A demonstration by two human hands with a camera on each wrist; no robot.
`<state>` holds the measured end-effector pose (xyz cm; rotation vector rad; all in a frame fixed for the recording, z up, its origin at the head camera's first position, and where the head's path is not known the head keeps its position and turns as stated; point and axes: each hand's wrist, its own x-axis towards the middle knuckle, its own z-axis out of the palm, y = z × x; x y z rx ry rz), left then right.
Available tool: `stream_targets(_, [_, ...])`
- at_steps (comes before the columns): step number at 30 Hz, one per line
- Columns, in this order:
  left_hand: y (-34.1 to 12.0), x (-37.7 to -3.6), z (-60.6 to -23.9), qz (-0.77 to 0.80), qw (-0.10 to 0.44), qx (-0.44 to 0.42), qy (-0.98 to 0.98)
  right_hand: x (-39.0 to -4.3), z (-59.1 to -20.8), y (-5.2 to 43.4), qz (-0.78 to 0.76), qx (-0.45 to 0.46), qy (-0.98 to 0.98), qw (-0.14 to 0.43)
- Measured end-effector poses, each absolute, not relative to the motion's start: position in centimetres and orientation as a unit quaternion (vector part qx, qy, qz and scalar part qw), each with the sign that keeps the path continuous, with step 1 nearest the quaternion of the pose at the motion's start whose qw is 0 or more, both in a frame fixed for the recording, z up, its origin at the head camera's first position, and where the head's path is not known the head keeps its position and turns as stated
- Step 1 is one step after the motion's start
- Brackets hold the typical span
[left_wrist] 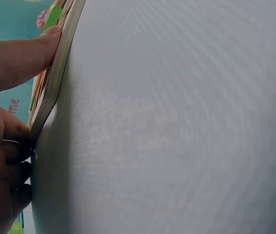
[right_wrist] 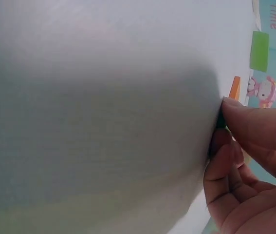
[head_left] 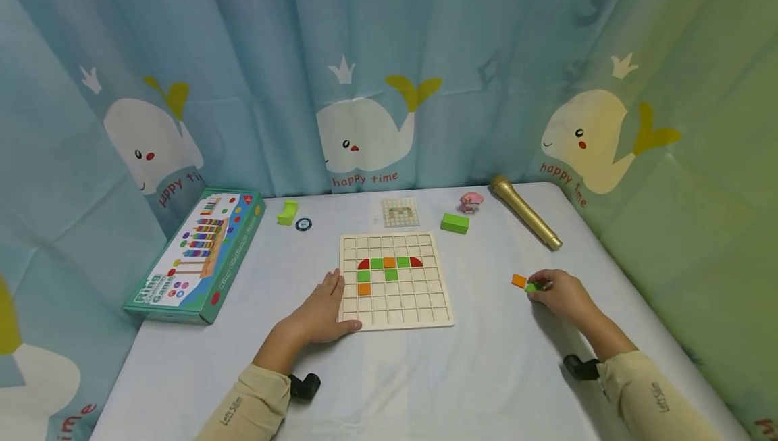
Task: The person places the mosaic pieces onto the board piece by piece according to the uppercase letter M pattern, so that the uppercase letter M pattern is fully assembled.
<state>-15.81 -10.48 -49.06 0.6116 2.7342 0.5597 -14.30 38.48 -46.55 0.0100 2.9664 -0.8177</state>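
Note:
My left hand (head_left: pixel 322 306) rests at the near left corner of a pale wooden grid board (head_left: pixel 419 309), fingers straight along its left side. Its thumb (left_wrist: pixel 35 51) touches the near edge. Set in the board's cells are red rounded corner tiles (head_left: pixel 416 262), green square tiles (head_left: pixel 392 275) and orange ones (head_left: pixel 364 289). To the right, my right hand (head_left: pixel 562 296) pinches a small green tile (head_left: pixel 531 287) between thumb and fingers, low over the white table. Just left of that, an orange tile (head_left: pixel 519 280) lies on the cloth. Fingers partly hide the green tile.
Behind the board lie a small pattern card (head_left: pixel 400 212), a green block (head_left: pixel 454 223) and a pink figurine (head_left: pixel 471 202). A gold microphone (head_left: pixel 525 213) lies back right. Leftward are a game box (head_left: pixel 197 255), a lime curved piece (head_left: pixel 288 212) and a round dark chip (head_left: pixel 304 224).

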Motion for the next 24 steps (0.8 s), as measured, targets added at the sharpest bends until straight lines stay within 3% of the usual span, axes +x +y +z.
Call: stream_targets(24, [-10.46, -15.82, -49.2, 0.193, 0.14, 0.211, 0.948, -14.09, -46.31, 37.97, -0.299, -0.013, 0.954, 0.007])
